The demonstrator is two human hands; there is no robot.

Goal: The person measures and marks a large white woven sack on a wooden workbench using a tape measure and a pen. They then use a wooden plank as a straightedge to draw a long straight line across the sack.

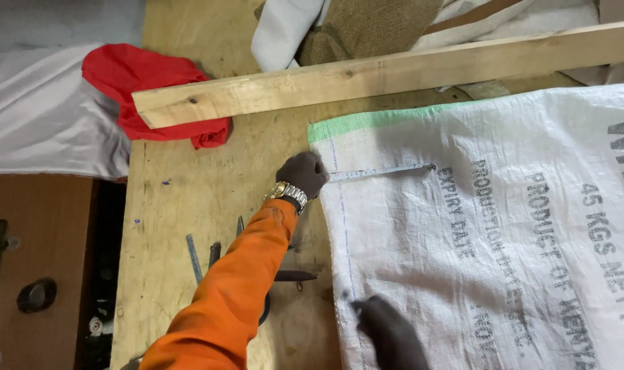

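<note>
Right hand (387, 329): lowest in view, partly cut off by frame edge; fingertips pressing on near part of the white woven sack (490, 226), closed round a small dark tip, prob. a pen. Cannot tell grip detail, blurred.
Pen line (344, 226): thin blue line running up the sack from the right fingertips toward the left hand, just inside the sack's left edge. Judgement: marking is underway, line already reaching from near end to the tape level.
Left hand (303, 175): orange sleeve, metal wristwatch (289, 194); fist curled shut, pinching the end of a tape measure (380, 171) at the sack's left edge.
Tape measure: lying flat, stretching away from the left grip across the sack, far end stopping short of the printed lettering.
Sack: spread flat on the plywood bench (188, 205), under both hands; green band (373, 118) along its top edge, beyond the left grip.
Tools (202, 257): dark metal pieces beside the sleeve, on bench, untouched.
Timber batten (387, 72): beyond the left hand, lying across bench.
Red cloth (140, 79): under batten's left end.
Left to do (judged): no cut visible in sack as yet.
</note>
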